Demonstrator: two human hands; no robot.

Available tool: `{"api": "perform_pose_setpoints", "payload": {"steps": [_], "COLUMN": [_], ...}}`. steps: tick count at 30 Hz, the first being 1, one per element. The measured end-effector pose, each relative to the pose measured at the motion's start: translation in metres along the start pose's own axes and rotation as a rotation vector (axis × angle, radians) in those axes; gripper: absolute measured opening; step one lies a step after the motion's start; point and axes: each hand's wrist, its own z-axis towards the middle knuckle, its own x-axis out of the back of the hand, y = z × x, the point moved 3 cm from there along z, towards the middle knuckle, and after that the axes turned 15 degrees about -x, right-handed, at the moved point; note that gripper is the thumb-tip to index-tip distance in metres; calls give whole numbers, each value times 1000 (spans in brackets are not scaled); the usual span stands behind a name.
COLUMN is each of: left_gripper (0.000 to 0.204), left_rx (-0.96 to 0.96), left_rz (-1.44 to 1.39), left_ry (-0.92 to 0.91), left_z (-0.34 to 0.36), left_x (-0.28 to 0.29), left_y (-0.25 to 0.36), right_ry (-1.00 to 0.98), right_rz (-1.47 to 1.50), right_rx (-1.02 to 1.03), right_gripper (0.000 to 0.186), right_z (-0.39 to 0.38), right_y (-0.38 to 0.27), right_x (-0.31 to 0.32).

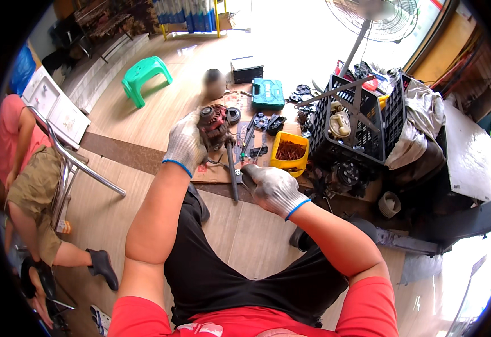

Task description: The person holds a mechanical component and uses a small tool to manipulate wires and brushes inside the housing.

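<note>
Gloved hands at work over a sheet of parts

From where I stand, the seated worker in red leans over a floor crowded with hardware. The left hand (183,141), in a white knit glove edged blue, has its grip closed on the side of a reddish motor part (216,121). That part is in front of the worker, above the near-left area of a cardboard sheet (211,175) spread on the floor. A dark rod (232,174) runs from just below the part toward the worker's knees, between the two hands.

The right hand (272,186), gloved alike, is near the rod with its fingers curled; whether that grip has closed on anything I cannot tell.

Just beside the motor part is a black ring (233,115). Beyond the right hand, a yellow container (290,167) holds copper-coloured pieces. Farther off are a teal case (268,94) and a black box (247,70), with a black crate (363,147) to the right.

A green stool (147,70) stands off to the left, well apart from the work, and nearer the left edge someone in camouflage shorts (34,180) sits on a metal-framed chair (77,160).
</note>
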Motion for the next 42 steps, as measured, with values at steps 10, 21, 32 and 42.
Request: {"api": "perform_pose_setpoints", "payload": {"steps": [10, 21, 32, 42], "left_gripper": [37, 37, 41, 33], "left_rx": [27, 316, 267, 372], "left_rz": [-177, -138, 14, -337], "left_ry": [66, -827, -679, -765], "left_z": [70, 202, 137, 11], "left_x": [33, 102, 48, 4], "left_y": [-6, -9, -25, -42], "right_ry": [-387, 188, -288, -705], "right_rz": [447, -507, -761, 20], "right_rx": [-189, -683, -2042, -1852], "right_gripper": [21, 22, 42, 63], "right_z": [-100, -454, -883, -875], "right_y": [21, 210, 163, 246], "right_x": [35, 71, 88, 4]}}
